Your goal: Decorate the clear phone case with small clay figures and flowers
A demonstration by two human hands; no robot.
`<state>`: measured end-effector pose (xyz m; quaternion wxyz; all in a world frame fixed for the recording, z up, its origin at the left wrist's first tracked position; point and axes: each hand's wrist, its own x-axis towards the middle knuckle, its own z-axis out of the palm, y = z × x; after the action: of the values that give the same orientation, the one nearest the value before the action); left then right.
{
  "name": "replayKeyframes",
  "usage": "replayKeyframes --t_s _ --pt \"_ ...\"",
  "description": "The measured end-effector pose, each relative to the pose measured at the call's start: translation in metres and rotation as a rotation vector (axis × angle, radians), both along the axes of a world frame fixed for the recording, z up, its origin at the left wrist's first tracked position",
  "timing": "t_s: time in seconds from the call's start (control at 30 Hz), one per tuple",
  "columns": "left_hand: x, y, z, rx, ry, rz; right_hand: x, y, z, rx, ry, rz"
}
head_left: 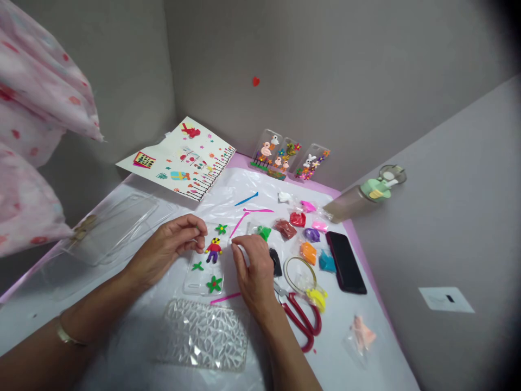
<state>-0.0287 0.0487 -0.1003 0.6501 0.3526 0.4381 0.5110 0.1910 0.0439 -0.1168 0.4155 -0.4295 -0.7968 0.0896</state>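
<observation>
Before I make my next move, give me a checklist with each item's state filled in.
1. Clay figure on the clear case: ok; head, red top and purple legs all show.
2. Every flower has a centre: not ok; the upper flower and lower flower do, the left flower shows none.
3. Left hand empty: cannot tell; anything between its fingertips is too small to see.
4. Right hand clear of the scissors: not ok; their blades point toward it, close by.
5. Yellow clay in view: ok, beside the scissors.
</observation>
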Motion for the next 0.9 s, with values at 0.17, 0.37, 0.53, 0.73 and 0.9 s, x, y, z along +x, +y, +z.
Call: replayKeyframes --t_s 0.17,0.37,0.53,0.73,0.9 --pt "0.0018 -0.0008 0.0018 -0.031 0.031 -0.004 -0.0001 0.0007 -0.0006 0.01 0.001 0.005" --pt "0.0049 -0.0012 0.0024 -0.019 0.05 0.012 -0.0007 0.0007 -0.0003 0.013 -0.002 0.006" --pt "0.005 0.0004 0.0005 -0.008 0.078 0.02 -0.0006 0.0002 -0.0005 0.006 -0.003 0.008" --pt "0.0052 0.0003 0.001 0.006 0.113 0.032 -0.0011 -0.0005 0.0009 0.0 0.0 0.015" --pt "0.004 -0.0033 0.002 0.045 0.173 0.001 -0.0035 -0.002 0.0017 -0.006 0.021 0.021"
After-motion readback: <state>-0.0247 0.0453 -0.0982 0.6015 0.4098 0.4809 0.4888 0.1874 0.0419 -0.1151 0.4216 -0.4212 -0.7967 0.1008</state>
